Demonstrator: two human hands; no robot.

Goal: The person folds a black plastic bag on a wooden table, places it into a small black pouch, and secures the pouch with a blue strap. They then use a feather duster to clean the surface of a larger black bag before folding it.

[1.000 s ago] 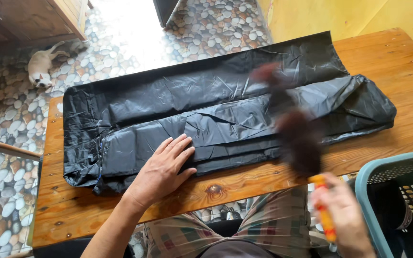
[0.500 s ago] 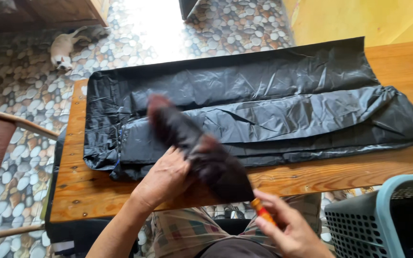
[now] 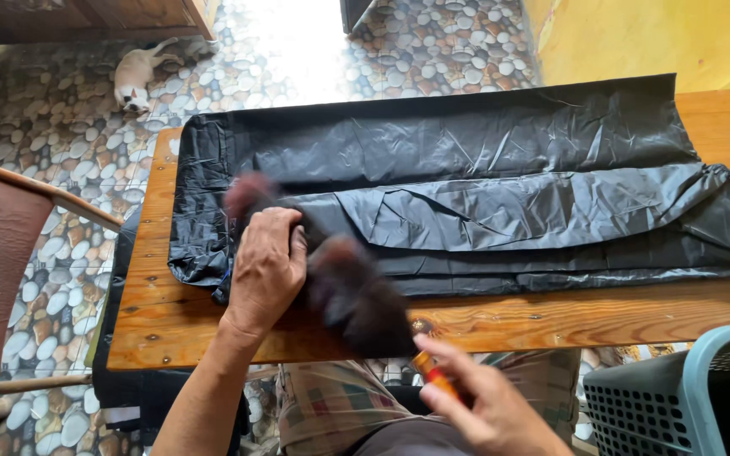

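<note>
A dark brown feather duster (image 3: 356, 291) with an orange handle lies across the near left part of a wooden table (image 3: 551, 317). My right hand (image 3: 487, 405) grips the handle just off the table's front edge. My left hand (image 3: 268, 270) rests on the duster's feathers, pressing them onto a black plastic bag (image 3: 500, 181) spread flat over the table. The duster's tip (image 3: 247, 192) is blurred by motion.
A teal plastic basket (image 3: 694, 397) stands at the lower right. A brown chair (image 3: 2, 279) is at the left. A small pale cat (image 3: 135, 76) lies on the pebble floor beyond the table. A yellow wall (image 3: 635, 38) is at the upper right.
The duster swung from the right side leftward across the bag. My left hand lifted off the bag and came down on the feathers. The view shifted slightly.
</note>
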